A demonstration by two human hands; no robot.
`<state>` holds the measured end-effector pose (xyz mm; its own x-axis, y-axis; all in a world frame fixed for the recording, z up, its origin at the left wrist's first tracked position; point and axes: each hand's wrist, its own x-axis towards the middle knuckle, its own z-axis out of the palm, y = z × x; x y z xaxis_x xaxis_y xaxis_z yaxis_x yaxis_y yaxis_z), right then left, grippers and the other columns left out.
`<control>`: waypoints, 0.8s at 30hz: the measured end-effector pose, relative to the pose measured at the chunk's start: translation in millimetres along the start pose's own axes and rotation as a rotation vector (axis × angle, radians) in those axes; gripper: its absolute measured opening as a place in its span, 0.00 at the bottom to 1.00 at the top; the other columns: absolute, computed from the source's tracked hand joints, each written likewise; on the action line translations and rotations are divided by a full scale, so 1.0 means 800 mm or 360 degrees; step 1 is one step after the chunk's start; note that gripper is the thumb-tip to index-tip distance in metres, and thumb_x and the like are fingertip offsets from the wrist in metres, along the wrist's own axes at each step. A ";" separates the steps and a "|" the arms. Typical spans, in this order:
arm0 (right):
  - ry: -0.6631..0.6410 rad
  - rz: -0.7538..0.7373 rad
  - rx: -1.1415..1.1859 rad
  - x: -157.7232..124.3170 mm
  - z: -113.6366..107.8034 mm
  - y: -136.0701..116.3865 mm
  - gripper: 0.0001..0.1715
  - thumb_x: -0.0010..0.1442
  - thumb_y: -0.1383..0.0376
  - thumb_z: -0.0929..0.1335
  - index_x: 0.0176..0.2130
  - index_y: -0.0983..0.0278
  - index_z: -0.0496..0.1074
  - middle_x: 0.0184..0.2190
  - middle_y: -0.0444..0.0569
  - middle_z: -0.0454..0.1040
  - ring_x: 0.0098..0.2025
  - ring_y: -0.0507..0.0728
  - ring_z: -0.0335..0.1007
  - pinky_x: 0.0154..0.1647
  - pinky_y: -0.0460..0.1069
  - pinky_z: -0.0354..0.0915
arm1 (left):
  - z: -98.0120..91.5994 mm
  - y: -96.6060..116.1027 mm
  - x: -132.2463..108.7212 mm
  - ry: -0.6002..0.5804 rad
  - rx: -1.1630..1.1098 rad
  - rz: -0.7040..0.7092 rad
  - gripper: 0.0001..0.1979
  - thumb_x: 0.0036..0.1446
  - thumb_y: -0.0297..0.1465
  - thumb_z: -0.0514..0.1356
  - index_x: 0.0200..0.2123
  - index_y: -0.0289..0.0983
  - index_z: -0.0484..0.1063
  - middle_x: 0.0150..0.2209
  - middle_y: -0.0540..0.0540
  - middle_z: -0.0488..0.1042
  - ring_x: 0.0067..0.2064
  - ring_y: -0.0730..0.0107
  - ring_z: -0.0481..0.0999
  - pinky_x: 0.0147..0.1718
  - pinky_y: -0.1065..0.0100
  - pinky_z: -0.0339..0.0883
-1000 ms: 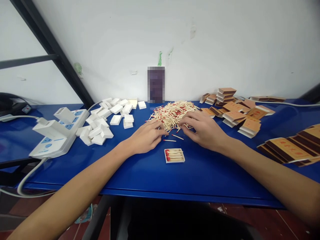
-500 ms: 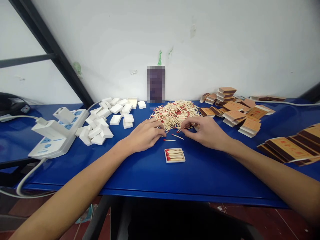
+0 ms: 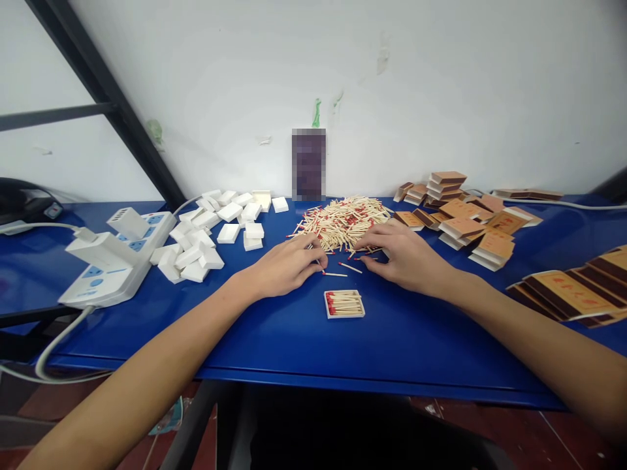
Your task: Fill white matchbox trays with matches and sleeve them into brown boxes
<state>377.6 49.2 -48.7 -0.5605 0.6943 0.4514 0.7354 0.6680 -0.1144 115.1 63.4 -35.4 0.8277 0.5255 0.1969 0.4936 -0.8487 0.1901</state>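
A loose pile of red-tipped matches (image 3: 345,222) lies at the middle back of the blue table. At its left front edge, my left hand (image 3: 291,264) is closed in a pinch, with a match (image 3: 321,264) showing at the fingertips. My right hand (image 3: 399,254) is at the pile's right front edge, thumb and fingers apart, and a match (image 3: 363,258) lies close by the thumb tip. Two single matches, one pale match (image 3: 350,267) and another (image 3: 335,275), rest between the hands. Nearer me is a white matchbox tray (image 3: 345,316) filled with matches, heads to the left.
White matchbox trays (image 3: 196,254) are heaped at the left, beside a power strip (image 3: 117,287) with plugs and cables. Orange-brown matchbox sleeves (image 3: 460,226) lie at the right, with another row of sleeves (image 3: 568,290) nearer. A pixelated dark panel (image 3: 308,163) stands against the wall.
My right thumb and fingers have parted from a match they were pinching at the pile's edge. My left hand stays pinched in nearly the same place. The view has shifted slightly.
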 end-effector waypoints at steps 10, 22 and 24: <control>-0.0054 0.0012 -0.0199 0.016 0.008 -0.006 0.12 0.66 0.62 0.64 0.39 0.62 0.78 0.35 0.52 0.70 0.39 0.60 0.64 0.41 0.54 0.57 | 0.008 0.009 0.014 0.0052 -0.0039 -0.0061 0.09 0.67 0.31 0.52 0.40 0.37 0.72 0.42 0.45 0.67 0.43 0.65 0.69 0.43 0.64 0.63; 0.0088 -0.0020 -0.0047 0.019 0.004 -0.010 0.12 0.69 0.63 0.59 0.39 0.61 0.70 0.39 0.52 0.72 0.42 0.60 0.64 0.44 0.55 0.57 | 0.005 0.032 0.021 0.0316 -0.0103 -0.0162 0.08 0.65 0.32 0.55 0.37 0.38 0.74 0.31 0.52 0.72 0.33 0.72 0.70 0.41 0.63 0.56; 0.0039 -0.0066 -0.0117 0.015 -0.003 -0.008 0.12 0.69 0.63 0.59 0.39 0.62 0.70 0.37 0.52 0.73 0.41 0.60 0.64 0.43 0.55 0.56 | 0.002 0.028 0.019 0.0377 -0.0125 -0.0182 0.07 0.61 0.31 0.57 0.33 0.37 0.74 0.25 0.54 0.70 0.28 0.75 0.68 0.38 0.65 0.57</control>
<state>366.8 52.9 -40.6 -0.5823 0.6589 0.4762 0.7381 0.6740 -0.0299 139.4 52.1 -29.8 0.6778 0.6247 0.3878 0.5503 -0.7808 0.2959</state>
